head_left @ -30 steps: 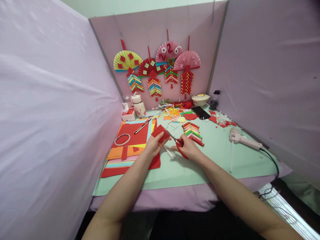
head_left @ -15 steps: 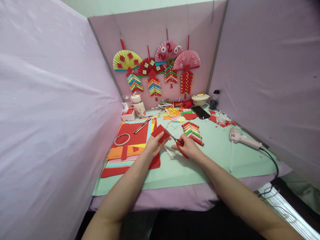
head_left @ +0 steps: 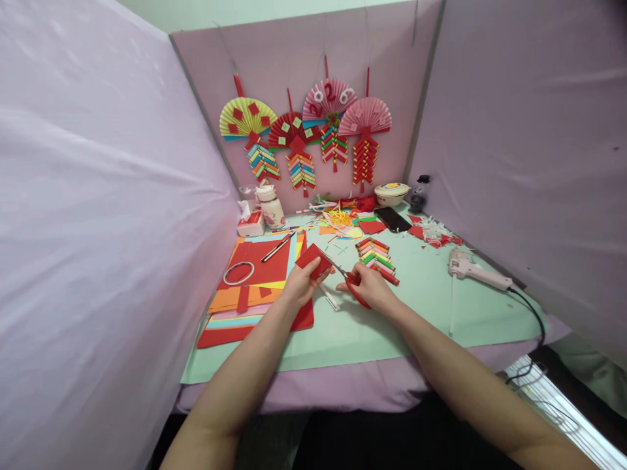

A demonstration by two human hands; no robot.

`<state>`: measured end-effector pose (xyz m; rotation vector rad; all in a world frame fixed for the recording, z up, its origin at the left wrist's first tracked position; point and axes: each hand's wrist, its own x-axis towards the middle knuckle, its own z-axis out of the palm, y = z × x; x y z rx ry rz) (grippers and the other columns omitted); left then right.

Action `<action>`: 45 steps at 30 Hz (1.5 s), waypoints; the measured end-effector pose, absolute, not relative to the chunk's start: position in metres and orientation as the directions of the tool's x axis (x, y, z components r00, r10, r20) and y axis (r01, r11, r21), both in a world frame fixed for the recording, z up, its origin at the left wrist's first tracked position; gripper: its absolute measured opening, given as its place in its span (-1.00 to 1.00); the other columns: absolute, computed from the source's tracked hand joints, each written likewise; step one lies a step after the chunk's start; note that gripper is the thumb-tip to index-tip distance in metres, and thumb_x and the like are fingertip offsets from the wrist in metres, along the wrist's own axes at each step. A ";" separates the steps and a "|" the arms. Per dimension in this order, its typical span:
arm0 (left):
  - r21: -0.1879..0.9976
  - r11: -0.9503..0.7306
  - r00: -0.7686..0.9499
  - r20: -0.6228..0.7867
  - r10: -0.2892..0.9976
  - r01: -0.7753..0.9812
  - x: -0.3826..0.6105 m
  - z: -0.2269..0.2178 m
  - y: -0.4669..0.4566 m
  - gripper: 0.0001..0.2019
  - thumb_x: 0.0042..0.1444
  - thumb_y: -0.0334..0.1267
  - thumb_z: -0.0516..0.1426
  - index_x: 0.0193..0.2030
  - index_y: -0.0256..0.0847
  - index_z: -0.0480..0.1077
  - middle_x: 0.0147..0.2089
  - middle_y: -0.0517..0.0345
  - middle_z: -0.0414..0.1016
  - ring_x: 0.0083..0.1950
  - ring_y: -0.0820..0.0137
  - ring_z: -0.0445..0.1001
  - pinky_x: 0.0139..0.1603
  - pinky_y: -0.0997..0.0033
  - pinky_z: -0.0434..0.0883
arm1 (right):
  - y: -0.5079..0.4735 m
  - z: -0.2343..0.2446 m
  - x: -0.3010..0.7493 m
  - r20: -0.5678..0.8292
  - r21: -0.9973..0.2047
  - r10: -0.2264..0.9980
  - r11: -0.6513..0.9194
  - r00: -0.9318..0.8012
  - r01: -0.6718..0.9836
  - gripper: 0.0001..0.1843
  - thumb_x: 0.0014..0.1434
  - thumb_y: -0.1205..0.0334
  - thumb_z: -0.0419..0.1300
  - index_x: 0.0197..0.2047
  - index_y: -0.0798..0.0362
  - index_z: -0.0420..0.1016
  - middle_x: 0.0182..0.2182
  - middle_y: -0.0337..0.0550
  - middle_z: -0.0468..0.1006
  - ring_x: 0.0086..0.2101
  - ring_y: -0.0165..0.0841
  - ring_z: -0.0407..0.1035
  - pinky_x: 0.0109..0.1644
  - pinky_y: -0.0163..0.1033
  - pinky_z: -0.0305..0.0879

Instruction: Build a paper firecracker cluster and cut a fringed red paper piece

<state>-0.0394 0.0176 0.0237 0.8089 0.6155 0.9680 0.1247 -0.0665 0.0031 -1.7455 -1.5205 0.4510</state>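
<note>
Between the thumb and fingers of my left hand point(head_left: 304, 282) is a small piece of red paper point(head_left: 311, 257), held above the table. My right hand point(head_left: 371, 287) is closed around the red handles of a pair of scissors point(head_left: 357, 294). The blades point up and left and meet the right edge of the red paper; how far they are parted is too small to tell. Beneath the hands a white pen point(head_left: 330, 299) lies on the table. A chevron of rolled paper firecrackers point(head_left: 376, 256) lies just beyond my right hand.
Stacked coloured paper point(head_left: 264, 261) at left carries a tape ring point(head_left: 239, 273) and a pen point(head_left: 278, 247). A corded glue gun point(head_left: 477, 269) lies right. Behind are paper scraps point(head_left: 340, 215), a phone point(head_left: 393, 220), a bowl point(head_left: 391, 194) and a bottle point(head_left: 271, 207). Fan decorations point(head_left: 365, 117) hang on the back wall.
Both hands keep nearly the same place, with the scissors still at the paper's edge. The whole view has shifted very slightly.
</note>
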 end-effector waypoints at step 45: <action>0.840 0.375 0.506 -0.144 0.851 -0.392 -0.038 0.026 0.013 -0.72 -0.07 -0.35 0.32 -0.17 -0.23 0.48 -0.15 0.09 0.57 -0.16 0.37 0.52 -0.01 0.27 0.45 | -0.068 0.006 0.121 0.191 -0.775 0.952 -0.004 0.241 0.631 -0.58 -0.06 -0.11 0.24 -0.50 -0.01 0.14 -0.58 -0.33 0.38 -0.52 -0.40 0.23 -0.47 -0.33 0.02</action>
